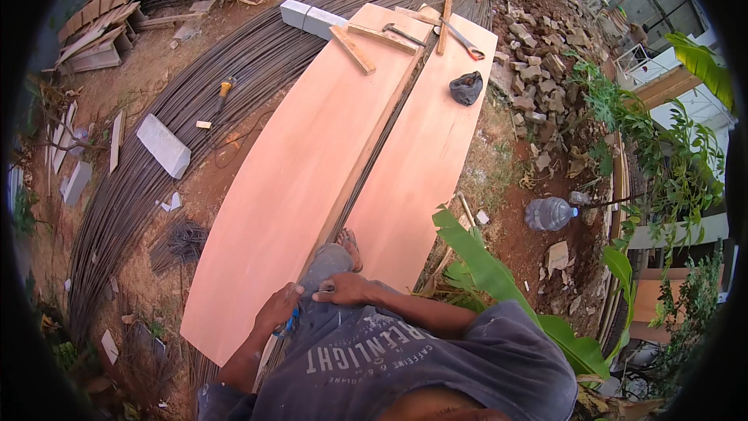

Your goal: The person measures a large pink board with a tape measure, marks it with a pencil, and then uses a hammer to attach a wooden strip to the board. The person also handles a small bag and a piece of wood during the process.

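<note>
Close to my bent knee, my left hand (pixel 278 306) is closed, thumb and fingers pressed together. Beside it my right hand (pixel 341 289) is curled shut above the grey trouser leg. Anything pinched in either hand is too small to make out. Something blue (pixel 288 323) shows at my left wrist. My bare foot (pixel 350 247) stands by the gap between the left plywood sheet (pixel 292 164) and the right plywood sheet (pixel 425 164). At their far end lie a hammer (pixel 405 34), a handsaw (pixel 466 40), a black plastic bag (pixel 467 88) and several wood strips (pixel 353 51).
Long steel rods (pixel 187 86) curve along the left and under the sheets. Concrete blocks (pixel 164 146) rest on them, near a yellow-ended cable (pixel 225 89). On the right are rubble (pixel 541 70), a large plastic bottle (pixel 549 214) and banana leaves (pixel 491 261).
</note>
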The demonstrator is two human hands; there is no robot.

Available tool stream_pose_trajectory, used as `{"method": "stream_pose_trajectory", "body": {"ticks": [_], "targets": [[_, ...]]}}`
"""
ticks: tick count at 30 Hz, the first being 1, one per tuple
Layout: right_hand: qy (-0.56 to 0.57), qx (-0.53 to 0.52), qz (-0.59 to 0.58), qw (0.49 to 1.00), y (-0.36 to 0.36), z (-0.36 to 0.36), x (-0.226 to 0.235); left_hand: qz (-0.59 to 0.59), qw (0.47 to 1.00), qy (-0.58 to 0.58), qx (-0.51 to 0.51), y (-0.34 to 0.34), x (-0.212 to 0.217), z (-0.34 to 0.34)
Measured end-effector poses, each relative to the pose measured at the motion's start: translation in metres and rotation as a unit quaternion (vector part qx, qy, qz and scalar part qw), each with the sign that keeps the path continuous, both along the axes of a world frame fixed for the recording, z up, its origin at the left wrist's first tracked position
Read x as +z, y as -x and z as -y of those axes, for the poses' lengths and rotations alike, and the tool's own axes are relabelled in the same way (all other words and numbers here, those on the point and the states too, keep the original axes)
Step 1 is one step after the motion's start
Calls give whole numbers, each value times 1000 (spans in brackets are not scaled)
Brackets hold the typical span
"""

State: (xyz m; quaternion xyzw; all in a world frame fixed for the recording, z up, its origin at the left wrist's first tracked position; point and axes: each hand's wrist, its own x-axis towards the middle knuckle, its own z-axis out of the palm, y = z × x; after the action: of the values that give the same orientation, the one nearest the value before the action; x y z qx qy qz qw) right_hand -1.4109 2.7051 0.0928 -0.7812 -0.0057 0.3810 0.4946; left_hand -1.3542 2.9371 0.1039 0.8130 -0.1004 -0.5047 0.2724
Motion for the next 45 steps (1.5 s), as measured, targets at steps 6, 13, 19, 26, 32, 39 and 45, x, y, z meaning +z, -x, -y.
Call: {"method": "stream_pose_trajectory", "body": {"ticks": [6,13,19,26,32,39,45], "targets": [[103,-258,100,956,-16,88,-67,74,991,113,-10,-79,-15,66],[-114,-563,-65,816,-20,184,-4,74,987,145,0,-167,3,189],[-66,-607,-34,791,-36,248,-24,-82,968,181,151,-179,1,317],[-114,-534,-30,838,-132,376,-42,-148,929,177,291,-200,-72,448],[-108,-438,-35,892,-185,502,-3,-143,889,120,418,-239,-51,592],[-208,-537,-120,809,-237,606,-40,-239,840,168,458,-286,-35,705],[-82,-570,-98,811,-282,703,-71,-320,820,131,456,-331,-132,768]]}}
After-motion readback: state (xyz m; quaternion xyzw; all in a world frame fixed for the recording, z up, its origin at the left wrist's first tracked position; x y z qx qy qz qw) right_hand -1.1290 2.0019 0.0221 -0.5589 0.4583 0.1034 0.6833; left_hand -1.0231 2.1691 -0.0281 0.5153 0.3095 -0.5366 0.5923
